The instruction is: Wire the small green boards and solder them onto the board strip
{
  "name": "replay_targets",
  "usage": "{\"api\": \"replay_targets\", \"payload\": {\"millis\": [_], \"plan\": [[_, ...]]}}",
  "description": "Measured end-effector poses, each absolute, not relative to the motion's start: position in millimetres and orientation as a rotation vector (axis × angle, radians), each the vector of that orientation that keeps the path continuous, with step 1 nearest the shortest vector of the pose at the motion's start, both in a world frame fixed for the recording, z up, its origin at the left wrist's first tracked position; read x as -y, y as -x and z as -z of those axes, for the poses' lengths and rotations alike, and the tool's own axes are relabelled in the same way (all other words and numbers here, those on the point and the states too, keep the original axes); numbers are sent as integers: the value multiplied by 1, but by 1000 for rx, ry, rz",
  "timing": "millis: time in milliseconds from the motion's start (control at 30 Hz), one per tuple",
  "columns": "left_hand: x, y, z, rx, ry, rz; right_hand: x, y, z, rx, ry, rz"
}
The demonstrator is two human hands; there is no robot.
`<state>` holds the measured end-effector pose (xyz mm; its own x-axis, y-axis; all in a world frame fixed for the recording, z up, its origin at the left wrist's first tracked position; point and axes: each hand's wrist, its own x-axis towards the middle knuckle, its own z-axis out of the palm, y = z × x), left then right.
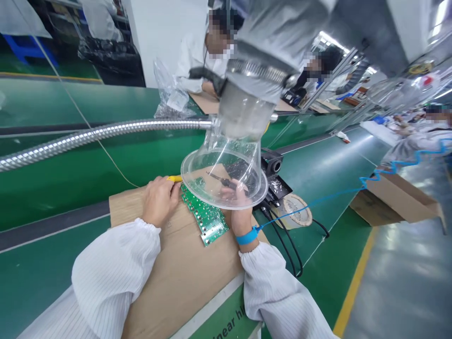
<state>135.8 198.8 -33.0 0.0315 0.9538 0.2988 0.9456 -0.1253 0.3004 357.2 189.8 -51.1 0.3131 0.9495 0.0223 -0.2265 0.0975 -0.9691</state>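
Watching from beside the bench, one sees the left hand (159,201) closed around a yellow-handled tool (174,178), the right hand (236,203) gripping a soldering iron (221,180) under a clear acrylic fume hood (226,157), and a light, stiff, fragile-looking green circuit board (205,212) lying between them on cardboard (183,278), best held by its edges.

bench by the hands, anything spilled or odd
Silvery specks, maybe solder scraps, lie scattered in the black tray beside the green circuit board, which sits at a slant on the cardboard. Nothing else stands out.
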Motion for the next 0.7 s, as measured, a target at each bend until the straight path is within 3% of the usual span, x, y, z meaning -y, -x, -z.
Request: {"api": "replay_targets", "payload": {"millis": [200, 400, 700], "plan": [[-196, -130, 32, -2037, -2288, -784, -180, -365, 34, 810, 1160, -944], [-159, -94, 32, -1930, -2331, -831, -131, -436, -4, 879, 1210, -844], [-101, -16, 42, -2239, -2247, -830, -139, -510, -53, 891, 1211, -642]]}}
